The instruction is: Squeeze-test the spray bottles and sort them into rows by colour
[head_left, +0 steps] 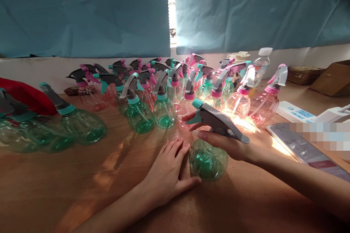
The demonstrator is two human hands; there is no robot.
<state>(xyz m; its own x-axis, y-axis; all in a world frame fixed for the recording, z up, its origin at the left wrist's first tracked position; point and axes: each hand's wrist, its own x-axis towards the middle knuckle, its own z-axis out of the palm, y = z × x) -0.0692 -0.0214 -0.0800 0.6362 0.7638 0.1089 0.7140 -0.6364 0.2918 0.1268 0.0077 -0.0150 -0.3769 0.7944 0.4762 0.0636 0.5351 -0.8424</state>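
Observation:
A green see-through spray bottle (209, 160) with a grey and teal trigger head stands upright on the wooden table in front of me. My right hand (228, 143) is around its neck, just under the trigger head, with the thumb and a finger pointing left. The trigger head hides part of that hand. My left hand (169, 171) lies open on the table to the left of the bottle, fingers stretched forward and thumb close to the bottle's base. Just beyond are another green spray bottle (164, 113) and a pink spray bottle (188, 105).
Several green and pink spray bottles stand in rows toward the wall, and more green bottles (84, 125) are at left near a red cloth (30, 96). A phone (308, 149), a power strip (294, 112) and a cardboard box (332, 80) lie at right. Blue curtains (82, 14) hang behind.

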